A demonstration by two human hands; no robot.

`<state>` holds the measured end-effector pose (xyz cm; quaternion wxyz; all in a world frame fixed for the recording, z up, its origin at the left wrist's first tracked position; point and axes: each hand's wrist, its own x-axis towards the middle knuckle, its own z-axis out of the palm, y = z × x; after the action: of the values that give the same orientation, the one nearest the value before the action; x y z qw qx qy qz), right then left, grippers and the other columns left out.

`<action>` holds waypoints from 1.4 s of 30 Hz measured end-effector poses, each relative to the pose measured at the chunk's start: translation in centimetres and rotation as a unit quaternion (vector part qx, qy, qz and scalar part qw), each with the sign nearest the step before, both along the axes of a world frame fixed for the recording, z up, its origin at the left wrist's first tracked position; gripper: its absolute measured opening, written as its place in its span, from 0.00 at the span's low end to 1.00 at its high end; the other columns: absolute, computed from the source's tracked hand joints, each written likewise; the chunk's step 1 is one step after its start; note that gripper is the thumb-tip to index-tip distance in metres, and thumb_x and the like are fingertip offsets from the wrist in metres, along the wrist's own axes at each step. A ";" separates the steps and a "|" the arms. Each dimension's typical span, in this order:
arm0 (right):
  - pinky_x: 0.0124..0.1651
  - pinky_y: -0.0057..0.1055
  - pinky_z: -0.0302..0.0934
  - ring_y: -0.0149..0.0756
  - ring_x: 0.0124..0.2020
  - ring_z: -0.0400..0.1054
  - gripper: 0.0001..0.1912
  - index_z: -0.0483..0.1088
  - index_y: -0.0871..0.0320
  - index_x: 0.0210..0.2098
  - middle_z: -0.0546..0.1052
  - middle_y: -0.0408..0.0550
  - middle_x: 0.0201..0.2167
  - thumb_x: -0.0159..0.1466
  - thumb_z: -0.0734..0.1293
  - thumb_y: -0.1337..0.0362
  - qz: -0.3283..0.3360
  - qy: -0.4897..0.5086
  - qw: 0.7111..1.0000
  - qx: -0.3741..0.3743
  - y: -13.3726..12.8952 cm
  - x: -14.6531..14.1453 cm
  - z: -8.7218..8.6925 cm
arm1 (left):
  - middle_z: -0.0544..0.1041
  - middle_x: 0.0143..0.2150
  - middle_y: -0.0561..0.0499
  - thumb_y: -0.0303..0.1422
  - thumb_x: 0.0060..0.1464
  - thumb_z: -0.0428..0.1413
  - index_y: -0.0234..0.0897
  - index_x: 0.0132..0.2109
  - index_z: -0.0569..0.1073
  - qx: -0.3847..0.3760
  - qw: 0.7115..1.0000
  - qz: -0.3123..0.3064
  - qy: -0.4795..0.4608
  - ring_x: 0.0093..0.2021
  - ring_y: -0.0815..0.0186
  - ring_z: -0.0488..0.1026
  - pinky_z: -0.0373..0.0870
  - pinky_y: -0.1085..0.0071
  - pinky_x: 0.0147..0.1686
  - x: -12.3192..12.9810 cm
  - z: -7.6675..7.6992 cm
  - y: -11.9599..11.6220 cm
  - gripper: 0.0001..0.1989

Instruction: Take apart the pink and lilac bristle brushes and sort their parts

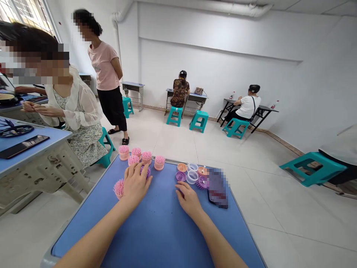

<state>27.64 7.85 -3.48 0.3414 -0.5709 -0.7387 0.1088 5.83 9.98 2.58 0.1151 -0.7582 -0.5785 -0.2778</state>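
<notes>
Lying open on the blue table [158, 230], left hand [135, 183] over a purple brush [145, 172], right hand [189, 199] near plastic rings [192, 177].

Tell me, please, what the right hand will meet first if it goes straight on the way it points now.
Probably the pink brush at the right end of the row. The right hand points forward and to the left, over the bare blue table. Depth is hard to judge, so it could pass close beside it.
</notes>
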 end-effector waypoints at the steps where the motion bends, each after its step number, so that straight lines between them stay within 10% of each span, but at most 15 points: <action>1: 0.40 0.37 0.66 0.39 0.38 0.71 0.13 0.72 0.58 0.38 0.73 0.54 0.43 0.58 0.58 0.69 0.004 0.009 1.000 0.006 -0.1 0.0 0.1 | 0.69 0.50 0.38 0.34 0.53 0.50 0.35 0.50 0.67 -0.007 1.000 0.001 0.007 0.53 0.48 0.60 0.57 0.50 0.50 0.0 -0.1 0.0 0.17; 20: 0.39 0.31 0.65 0.34 0.35 0.70 0.14 0.72 0.56 0.38 0.75 0.49 0.35 0.59 0.57 0.71 0.072 0.070 0.995 0.026 -1.2 -0.9 1.9 | 0.69 0.42 0.42 0.21 0.51 0.47 0.37 0.45 0.67 0.016 0.993 -0.035 0.115 0.47 0.53 0.67 0.52 0.45 0.54 0.5 -0.5 -0.3 0.15; 27: 0.36 0.31 0.66 0.33 0.32 0.70 0.13 0.71 0.57 0.38 0.75 0.50 0.36 0.59 0.58 0.70 0.087 0.088 0.992 0.019 -1.5 -1.1 2.1 | 0.66 0.41 0.42 0.19 0.49 0.44 0.34 0.48 0.64 -0.017 0.985 -0.155 0.071 0.38 0.59 0.67 0.70 0.62 0.39 1.5 -1.4 -0.7 0.18; 37: 0.34 0.32 0.66 0.34 0.34 0.68 0.31 0.57 0.57 0.54 0.72 0.50 0.41 0.52 0.67 0.65 0.165 0.180 0.964 -0.107 -2.7 -1.9 2.6 | 0.68 0.49 0.45 0.21 0.48 0.49 0.42 0.57 0.55 -0.069 0.938 -0.338 -0.015 0.46 0.60 0.66 0.68 0.62 0.46 4.2 -2.1 -3.6 0.29; 42: 0.33 0.30 0.65 0.33 0.31 0.68 0.24 0.61 0.57 0.50 0.73 0.46 0.34 0.53 0.65 0.65 0.139 0.209 0.962 -0.110 -2.5 -2.0 2.6 | 0.66 0.53 0.44 0.24 0.52 0.48 0.43 0.59 0.52 -0.064 0.930 -0.361 -0.031 0.51 0.60 0.66 0.68 0.62 0.48 4.3 -2.9 -3.3 0.28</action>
<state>25.66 5.31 -0.89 0.4046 -0.4614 -0.7065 0.3526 10.08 6.70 -0.35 -0.0598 -0.9126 -0.2860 -0.2859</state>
